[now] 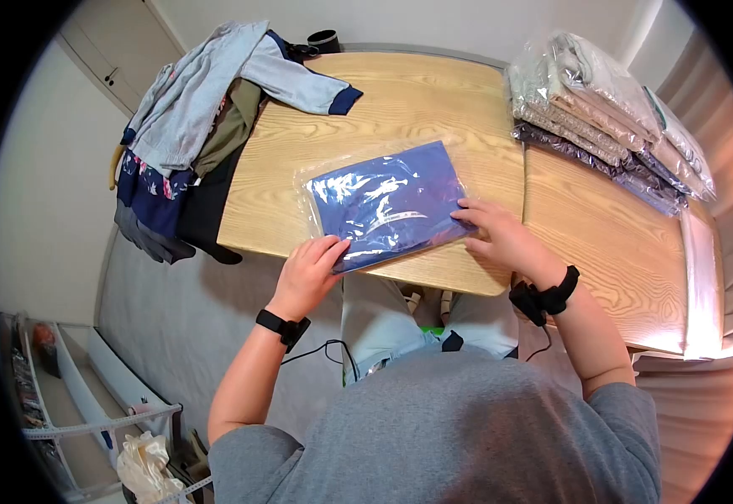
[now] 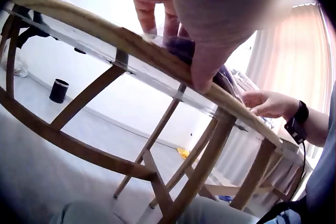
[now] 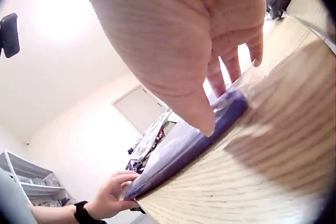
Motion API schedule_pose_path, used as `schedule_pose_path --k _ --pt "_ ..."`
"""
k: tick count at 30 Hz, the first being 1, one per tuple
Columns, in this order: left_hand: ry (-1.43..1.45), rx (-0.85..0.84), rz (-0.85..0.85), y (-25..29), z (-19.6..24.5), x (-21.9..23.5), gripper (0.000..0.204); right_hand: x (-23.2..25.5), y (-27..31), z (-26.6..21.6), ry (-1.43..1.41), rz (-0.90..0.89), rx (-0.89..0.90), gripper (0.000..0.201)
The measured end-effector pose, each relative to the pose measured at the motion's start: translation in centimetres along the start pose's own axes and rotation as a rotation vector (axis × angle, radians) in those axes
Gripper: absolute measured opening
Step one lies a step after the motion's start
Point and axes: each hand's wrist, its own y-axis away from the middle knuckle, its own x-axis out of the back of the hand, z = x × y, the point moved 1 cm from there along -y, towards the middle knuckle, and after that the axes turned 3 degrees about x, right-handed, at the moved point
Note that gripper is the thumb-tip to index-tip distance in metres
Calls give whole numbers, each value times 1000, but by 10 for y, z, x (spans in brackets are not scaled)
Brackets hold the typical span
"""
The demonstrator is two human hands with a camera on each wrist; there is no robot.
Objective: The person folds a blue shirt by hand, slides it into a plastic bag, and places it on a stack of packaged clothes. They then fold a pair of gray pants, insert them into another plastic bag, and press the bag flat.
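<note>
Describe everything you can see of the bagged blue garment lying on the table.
The bagged blue garment is a folded dark-blue fabric inside a clear, glossy plastic bag that reflects light. It lies flat, slightly askew, near the front edge of the wooden table. The left hand touches its near corner; the right hand rests fingers on its right edge.

Left hand (image 1: 309,267) and right hand (image 1: 495,232), fingers extended, palms down.
</note>
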Motion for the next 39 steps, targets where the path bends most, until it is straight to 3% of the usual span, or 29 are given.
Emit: schedule_pose_path --k 7,9,11,13,14,17,20,21,22,23,25,26,27,28,29,31,34,36,39 --pt "241 49 3 -14 -16 20 35 21 -7 0 -133 -105 27 65" --pt "375 163 43 -19 -28 33 26 44 -10 -8 -285 -162 -95 78" --pt "804 418 72 -22 -51 36 24 61 -21 -10 -461 -122 -21 86" --pt "976 438 97 -36 -59 50 23 73 -42 -13 -411 -78 25 83" --pt "920 416 91 -43 -69 54 24 74 -52 -13 -405 -67 34 83" --pt "976 449 152 -65 -74 67 26 61 -81 1 -349 -29 -63 76" --pt "1095 492 201 -78 -83 65 35 46 -102 18 -397 12 -22 49" --pt "1193 542 237 -80 -86 60 38 40 -107 18 -384 26 -18 49" --pt "1212 545 267 -80 -93 54 42 34 -113 23 -478 -44 -146 43" --pt "1204 511 297 -78 -99 49 42 32 -118 28 -567 -100 -275 38" --pt "1356 315 242 -68 -113 30 38 27 -117 30 -520 27 -202 27" --pt "1312 411 191 -62 -122 19 39 28 -113 27 -632 49 -150 27" --pt "1174 402 140 -57 -123 12 44 27 -111 26 -743 73 -92 26" --pt "1165 506 55 -49 -107 20 49 15 -116 38 -714 81 -75 27" --pt "1107 476 24 -53 -94 21 49 7 -121 51 -691 79 -59 29" --pt "797 620 -57 -52 -108 10 35 11 -119 48 -571 101 -91 28" --pt "846 514 34 -58 -103 6 27 16 -119 37 -410 175 -126 25" --pt "977 506 124 -58 -105 6 20 26 -109 27 -461 209 -147 25" --pt "951 502 131 -66 -68 38 15 41 -96 22 -525 193 -124 29"
